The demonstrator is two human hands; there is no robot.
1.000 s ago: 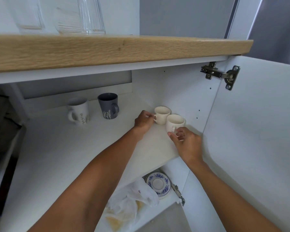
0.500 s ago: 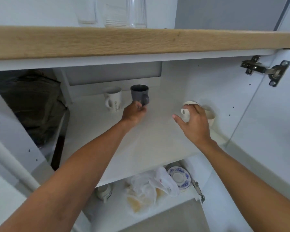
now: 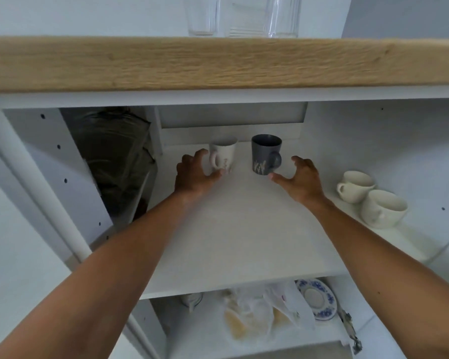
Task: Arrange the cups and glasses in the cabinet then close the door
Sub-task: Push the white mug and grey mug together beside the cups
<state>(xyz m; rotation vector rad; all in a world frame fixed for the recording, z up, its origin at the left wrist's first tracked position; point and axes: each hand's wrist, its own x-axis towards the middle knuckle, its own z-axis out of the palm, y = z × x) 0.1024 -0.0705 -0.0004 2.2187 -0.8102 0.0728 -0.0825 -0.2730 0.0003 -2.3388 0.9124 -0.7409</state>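
Inside an open white cabinet, two arms reach over the middle shelf [image 3: 244,229]. At 11 o'clock, the left hand [image 3: 192,174] curls around a white mug [image 3: 224,156], fingers behind it and thumb at its base. At 12 o'clock stands a grey mug [image 3: 265,154], handle to the right. The right hand [image 3: 301,180] is spread open just beside that handle, holding nothing. At 3 o'clock, two cream cups [image 3: 371,198] sit touching. Clear glasses [image 3: 244,16] stand on the wooden bench [image 3: 218,63] above.
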